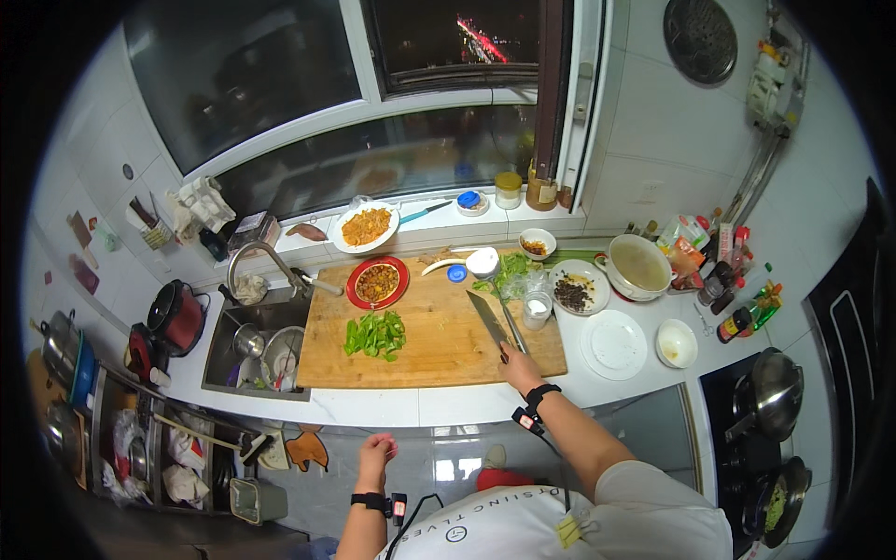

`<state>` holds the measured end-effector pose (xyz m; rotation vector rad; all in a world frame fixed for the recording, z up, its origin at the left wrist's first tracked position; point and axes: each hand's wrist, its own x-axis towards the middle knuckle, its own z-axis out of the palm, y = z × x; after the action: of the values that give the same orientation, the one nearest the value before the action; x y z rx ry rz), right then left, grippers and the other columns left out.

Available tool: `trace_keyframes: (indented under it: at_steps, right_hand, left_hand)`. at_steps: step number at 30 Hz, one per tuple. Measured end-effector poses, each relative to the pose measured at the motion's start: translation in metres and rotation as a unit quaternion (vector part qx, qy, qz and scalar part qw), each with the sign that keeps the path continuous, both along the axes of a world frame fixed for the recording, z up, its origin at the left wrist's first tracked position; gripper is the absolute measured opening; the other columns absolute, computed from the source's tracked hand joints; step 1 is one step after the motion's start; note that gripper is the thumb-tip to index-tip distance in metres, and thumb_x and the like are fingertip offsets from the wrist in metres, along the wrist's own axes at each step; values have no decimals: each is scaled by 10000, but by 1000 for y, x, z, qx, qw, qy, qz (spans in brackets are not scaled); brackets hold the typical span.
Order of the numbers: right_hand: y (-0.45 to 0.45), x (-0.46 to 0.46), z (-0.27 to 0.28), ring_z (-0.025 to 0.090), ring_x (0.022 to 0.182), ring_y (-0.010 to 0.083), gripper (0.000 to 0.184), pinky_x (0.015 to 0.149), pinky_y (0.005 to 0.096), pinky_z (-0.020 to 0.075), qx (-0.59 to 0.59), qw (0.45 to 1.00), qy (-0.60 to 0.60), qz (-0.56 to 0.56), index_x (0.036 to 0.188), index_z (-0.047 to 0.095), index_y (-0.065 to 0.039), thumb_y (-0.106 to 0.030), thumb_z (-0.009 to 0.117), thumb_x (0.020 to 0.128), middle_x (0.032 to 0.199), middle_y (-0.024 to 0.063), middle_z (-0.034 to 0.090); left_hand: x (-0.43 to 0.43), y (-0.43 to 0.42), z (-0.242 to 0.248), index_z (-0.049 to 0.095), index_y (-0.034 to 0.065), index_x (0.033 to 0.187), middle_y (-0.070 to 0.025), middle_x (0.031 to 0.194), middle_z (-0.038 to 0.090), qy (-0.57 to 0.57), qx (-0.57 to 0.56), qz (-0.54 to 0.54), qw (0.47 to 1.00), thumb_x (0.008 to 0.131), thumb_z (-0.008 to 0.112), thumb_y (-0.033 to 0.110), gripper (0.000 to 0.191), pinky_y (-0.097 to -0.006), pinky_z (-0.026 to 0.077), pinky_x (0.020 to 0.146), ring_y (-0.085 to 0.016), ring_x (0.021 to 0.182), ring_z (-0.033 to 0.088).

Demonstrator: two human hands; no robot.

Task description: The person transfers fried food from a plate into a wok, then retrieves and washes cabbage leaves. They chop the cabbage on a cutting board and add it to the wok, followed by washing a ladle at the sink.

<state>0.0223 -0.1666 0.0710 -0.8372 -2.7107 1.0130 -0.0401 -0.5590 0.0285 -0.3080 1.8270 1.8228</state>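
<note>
My right hand [523,371] grips the handle of a kitchen knife [488,316] at the right front of the wooden cutting board [434,357]. The blade lies over the board, pointing away from me. Just right of it is a long metal utensil handle [513,325]; whether my hand touches it I cannot tell. My left hand [376,451] hangs over the floor in front of the counter, fingers curled and seemingly holding nothing. Chopped green leaves [375,334] form a pile on the board's left half. Behind them sits a red-rimmed plate [404,285] of diced food.
Left of the board is a sink [213,364] holding bowls. A small glass jar [537,311], leafy greens [514,269] and a white cup-like vessel [483,262] occupy its back right. Plates [613,344], a pot [637,267] and a stove [721,392] stand to the right.
</note>
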Motion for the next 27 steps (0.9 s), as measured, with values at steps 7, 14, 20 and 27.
trace_keyframes:
  at_steps: [7,14,20,27]
  right_hand:
    - [8,-12,2,642,854,363,542,723,456,510,-34,990,-14,136,1364,472,-142,-186,588,836,969,181,669]
    - [26,27,-7,582,670,139,410,608,285,454,-405,912,26,62,1275,516,-41,-146,599,887,787,63,623]
    - [29,73,-23,535,655,91,155,597,238,443,-604,793,24,-77,1023,530,-46,-156,568,921,784,21,570]
    - [-26,81,-34,546,669,121,178,640,259,458,-622,768,40,-144,991,520,-63,-210,589,918,791,33,575]
  left_hand:
    - [-102,98,-22,612,33,1030,-40,849,626,71,10,-66,995,892,537,44,158,-279,530,720,-141,757,614]
    - [-183,220,-36,518,-33,1258,-199,1195,584,381,-200,-232,872,828,566,26,437,-351,430,981,-312,1114,545]
    - [-185,274,-41,457,-39,1324,-250,1362,461,450,-222,-307,808,790,548,14,544,-390,314,1112,-380,1297,404]
    - [-104,237,-31,399,-22,1373,-237,1404,421,446,-113,-436,773,747,554,-46,645,-380,337,1098,-377,1298,410]
